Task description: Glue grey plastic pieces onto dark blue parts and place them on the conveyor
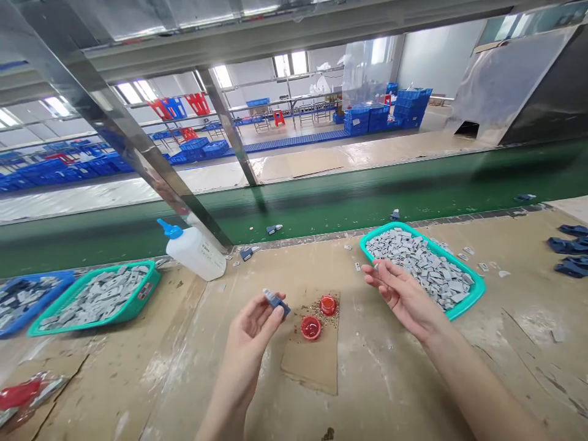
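My left hand (257, 327) is closed on a small dark-blue plastic part with a light-grey tip (277, 301), held between thumb and fingers. Pinched in the fingertips of my right hand (404, 297) is a small grey plastic piece (376, 266), mostly covered by the fingers. That hand is at the left edge of a green basket (478, 293) full of similar grey pieces (413, 257). Between my hands, two small red cups (311, 327) (327, 305) stand on a piece of cardboard (312, 364) strewn with brownish crumbs. The nearer cup shows a glossy inside.
A white squeeze bottle (197, 252) with a blue nozzle leans near a metal post. At left are another green basket (151, 288) and a blue basket (67, 280). Blue-grey parts (274, 229) lie on the green conveyor belt (321, 208). Dark-blue parts (572, 246) sit far right.
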A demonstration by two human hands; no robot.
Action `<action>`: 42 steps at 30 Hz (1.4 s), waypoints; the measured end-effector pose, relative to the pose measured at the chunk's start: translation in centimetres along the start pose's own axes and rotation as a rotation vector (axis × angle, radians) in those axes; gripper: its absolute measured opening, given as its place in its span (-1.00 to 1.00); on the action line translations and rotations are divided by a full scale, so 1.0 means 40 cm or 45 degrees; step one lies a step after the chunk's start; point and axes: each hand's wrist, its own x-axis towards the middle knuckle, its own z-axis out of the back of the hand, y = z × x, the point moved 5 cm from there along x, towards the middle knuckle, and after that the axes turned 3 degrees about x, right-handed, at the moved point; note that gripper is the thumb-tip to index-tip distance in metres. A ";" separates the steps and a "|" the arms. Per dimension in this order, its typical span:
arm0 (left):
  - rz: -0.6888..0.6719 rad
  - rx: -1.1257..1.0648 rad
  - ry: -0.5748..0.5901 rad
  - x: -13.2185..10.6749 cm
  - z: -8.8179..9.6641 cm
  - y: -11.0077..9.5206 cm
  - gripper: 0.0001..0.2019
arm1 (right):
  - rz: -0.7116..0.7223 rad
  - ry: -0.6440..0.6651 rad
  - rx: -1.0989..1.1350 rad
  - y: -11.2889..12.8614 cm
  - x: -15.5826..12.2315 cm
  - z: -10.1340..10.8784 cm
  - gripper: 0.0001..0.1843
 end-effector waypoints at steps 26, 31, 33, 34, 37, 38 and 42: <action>0.105 -0.218 -0.340 -0.095 0.015 0.074 -0.65 | 0.139 0.110 -0.812 -0.141 -0.006 -0.057 -0.62; 0.088 -0.295 -0.396 -0.094 0.005 0.085 -0.69 | 0.067 0.056 -0.637 -0.169 0.005 -0.080 -0.57; 0.104 -0.320 -0.397 -0.096 -0.007 0.084 -0.70 | 0.082 0.058 -0.639 -0.175 0.010 -0.080 -0.53; 0.108 -0.332 -0.397 -0.097 -0.013 0.082 -0.70 | 0.091 0.056 -0.647 -0.177 0.012 -0.079 -0.52; 0.100 -0.371 -0.403 -0.098 -0.029 0.074 -0.72 | 0.111 0.055 -0.663 -0.172 0.012 -0.080 -0.50; 0.096 -0.385 -0.407 -0.098 -0.034 0.073 -0.73 | 0.114 0.062 -0.657 -0.166 0.009 -0.083 -0.49; 0.084 -0.413 -0.410 -0.097 -0.056 0.071 -0.75 | 0.082 0.142 -0.576 -0.135 -0.026 -0.111 -0.47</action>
